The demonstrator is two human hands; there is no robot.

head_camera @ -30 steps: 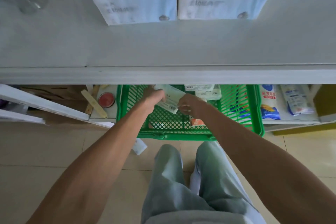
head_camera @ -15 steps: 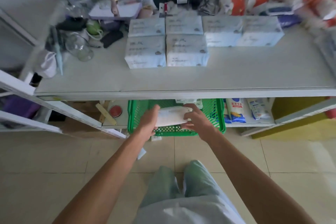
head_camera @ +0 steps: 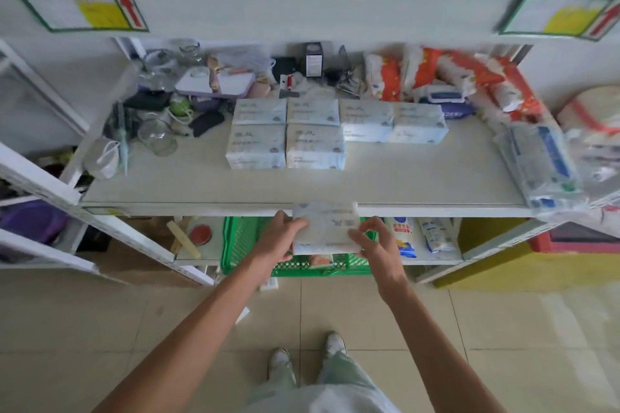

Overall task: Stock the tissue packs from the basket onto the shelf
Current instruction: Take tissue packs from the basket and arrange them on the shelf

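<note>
Both arms stretch forward and down, close together. The left hand (head_camera: 280,238) grasps the left end of a white plastic-wrapped tissue pack (head_camera: 323,228), and the right hand (head_camera: 370,241) grasps its right end, with the fingers of both curled round it. The pack is held roughly level in the air. Its top edge is at the front lip of the white flat shelf (head_camera: 302,184), and it sits above the green plastic lattice basket (head_camera: 240,245) on the lower tier.

On the shelf, six matching white tissue packs (head_camera: 288,136) lie side by side near the middle, touching one another. To their left is a cluster of clear glass jars (head_camera: 157,137), and to their right a heap of red-and-white wrapped bags (head_camera: 436,72). A green-framed paper sign with a red arrow (head_camera: 80,7) is fixed to the edge of the tier above. Below, pale shoes (head_camera: 281,362) stand on a beige tiled floor (head_camera: 503,329).
</note>
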